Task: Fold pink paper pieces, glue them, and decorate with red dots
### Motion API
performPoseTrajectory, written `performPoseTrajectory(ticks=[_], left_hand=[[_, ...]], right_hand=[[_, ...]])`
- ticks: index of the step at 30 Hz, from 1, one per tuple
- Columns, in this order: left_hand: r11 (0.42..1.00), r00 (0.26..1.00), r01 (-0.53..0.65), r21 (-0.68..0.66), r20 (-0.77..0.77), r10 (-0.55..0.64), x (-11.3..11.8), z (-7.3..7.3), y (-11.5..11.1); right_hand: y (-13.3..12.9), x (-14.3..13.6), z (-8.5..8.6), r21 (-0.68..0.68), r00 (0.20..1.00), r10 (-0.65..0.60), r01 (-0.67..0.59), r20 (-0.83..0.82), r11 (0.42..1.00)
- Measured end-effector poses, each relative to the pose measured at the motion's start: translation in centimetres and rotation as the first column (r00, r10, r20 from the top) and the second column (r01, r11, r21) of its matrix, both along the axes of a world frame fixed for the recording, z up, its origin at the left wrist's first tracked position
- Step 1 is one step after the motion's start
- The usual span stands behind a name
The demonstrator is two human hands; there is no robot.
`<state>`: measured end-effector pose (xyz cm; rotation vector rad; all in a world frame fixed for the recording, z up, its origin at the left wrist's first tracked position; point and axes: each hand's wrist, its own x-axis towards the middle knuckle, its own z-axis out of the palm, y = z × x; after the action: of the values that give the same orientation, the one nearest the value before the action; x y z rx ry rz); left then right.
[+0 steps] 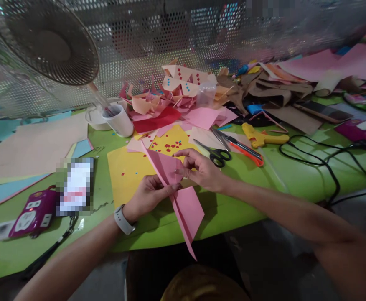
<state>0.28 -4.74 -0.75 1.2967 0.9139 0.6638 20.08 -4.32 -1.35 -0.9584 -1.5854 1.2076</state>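
Note:
A long folded piece of pink paper (191,211) is held at a slant over the front of the green table, its lower tip reaching past the table edge. My left hand (148,194), with a white band at the wrist, pinches its middle between thumb and fingers. Against the paper's upper part, my right hand (200,169) has its thumb and fingers bent close together at the edge. Beneath lies yellow paper (122,177) scattered with small red and blue pieces. Black-handled scissors (219,156) rest just beyond my right hand.
A box cutter (244,148) and a yellow glue gun (263,137) with black cable lie right. Folded papers (170,94) pile up behind, beside a white cup (118,121). At left are a fan (51,46), paper sheets (35,146), a phone (76,186) and a purple device (34,213).

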Motion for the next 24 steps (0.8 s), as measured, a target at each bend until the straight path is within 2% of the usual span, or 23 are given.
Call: performPoseTrajectory(ticks=[5,8,12,17,21,24], left_hand=[[0.999,1.0,-0.003,-0.045,0.014,0.004,0.2,0.1,0.0],[0.997,0.999,-0.015,-0.081,0.029,0.017,0.3,-0.1,0.0],[0.999,1.0,-0.016,-0.05,0.009,0.016,0.1,-0.2,0.2],[0.999,1.0,0.018,-0.028,0.021,-0.018,-0.1,0.1,0.2],[0.997,0.997,0.005,-0.076,0.082,0.001,0.0,0.3,0.2],[0.995,0.996,0.007,-0.101,0.091,0.002,0.1,0.4,0.3]], right_hand=[[0.3,0.0,-0.1,-0.127,0.993,0.046,-0.059,-0.106,0.99],[0.3,0.0,-0.1,-0.152,0.992,0.039,-0.057,-0.121,0.987],[0.3,-0.1,-0.3,-0.157,0.991,0.055,-0.074,-0.122,0.985],[0.2,0.0,0.0,-0.229,0.983,0.09,-0.126,-0.162,0.965],[0.0,0.3,0.5,-0.262,0.996,0.02,-0.042,-0.084,0.964],[-0.2,0.3,0.7,-0.309,0.994,0.106,-0.098,0.008,0.946]])
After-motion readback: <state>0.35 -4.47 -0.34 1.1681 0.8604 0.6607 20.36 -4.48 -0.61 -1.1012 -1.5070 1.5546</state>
